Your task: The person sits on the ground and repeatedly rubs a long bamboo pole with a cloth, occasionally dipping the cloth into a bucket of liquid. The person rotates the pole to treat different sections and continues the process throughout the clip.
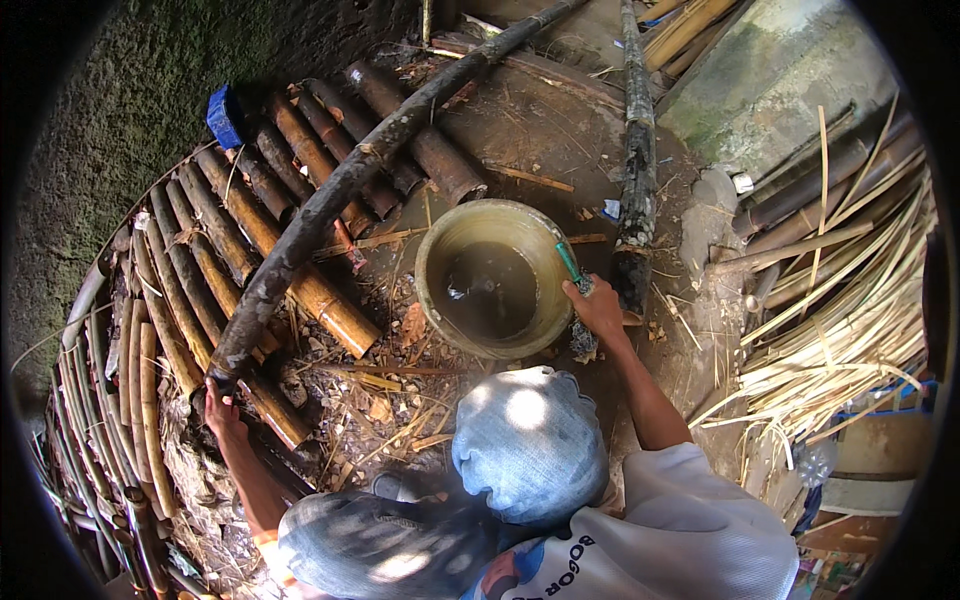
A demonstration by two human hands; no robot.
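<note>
My left hand [224, 412] is at the near end of a long, dark bamboo pole [350, 175]; its fingers close about the end and are partly hidden. The pole slants up and away to the right, over several shorter bamboo pieces. My right hand [598, 303] is wrapped around a scrubber with a green handle [567, 260]. A grey, wiry mass [583, 342] shows below that hand. Just left of it stands a round, worn basin [437, 322] with murky water [490, 290] inside. The scrubber's handle overlaps the basin's right rim.
Cut bamboo lengths [225, 225] lie in a row along the mossy wall [130, 130]. A blue object [224, 117] rests on them. Another dark pole [636, 170] lies right of the basin. Thin bamboo strips [830, 360] pile up at far right. Chips and leaves [380, 408] litter the ground.
</note>
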